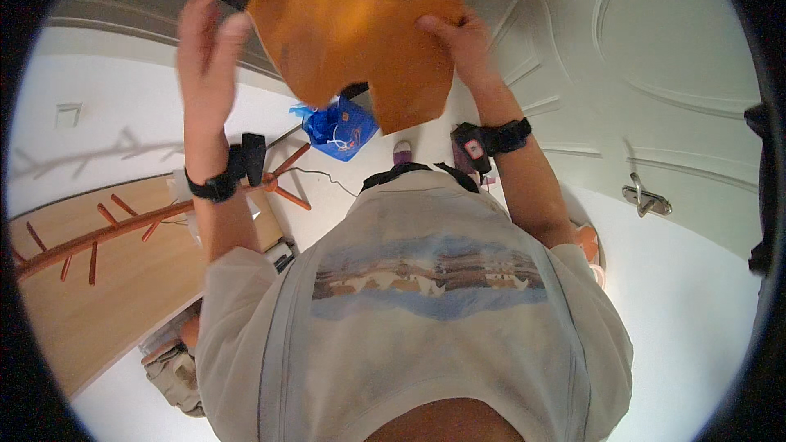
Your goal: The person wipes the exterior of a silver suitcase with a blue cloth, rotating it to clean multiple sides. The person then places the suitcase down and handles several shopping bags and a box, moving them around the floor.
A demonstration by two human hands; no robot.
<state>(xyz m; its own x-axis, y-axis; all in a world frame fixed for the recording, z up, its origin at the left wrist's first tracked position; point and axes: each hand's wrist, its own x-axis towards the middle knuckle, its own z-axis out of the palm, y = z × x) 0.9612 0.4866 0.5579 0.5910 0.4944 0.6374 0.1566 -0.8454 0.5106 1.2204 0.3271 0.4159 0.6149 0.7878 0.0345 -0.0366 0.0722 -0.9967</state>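
An orange-brown sheet-like piece (344,43), perhaps cloth or leather, hangs in front of me at the top of the view, blurred by motion. Its upper part runs out of the picture, and its lower edge has a notch. My right hand (463,43) grips its right side, thumb on the near face and fingers hidden behind. Beside its left edge is my left hand (209,55), blurred, with fingers raised and apart; the thumb tip is close to that edge, and whether it touches I cannot tell. Both wrists wear black strapped devices.
Below the piece, a blue bag (341,129) stands on the floor. A wooden coat stand (110,233) with pegs extends across the left, near a light wood panel (141,276). At right is a pale panelled door (675,129) with a metal lever handle (645,199). A cable (325,177) trails across the floor.
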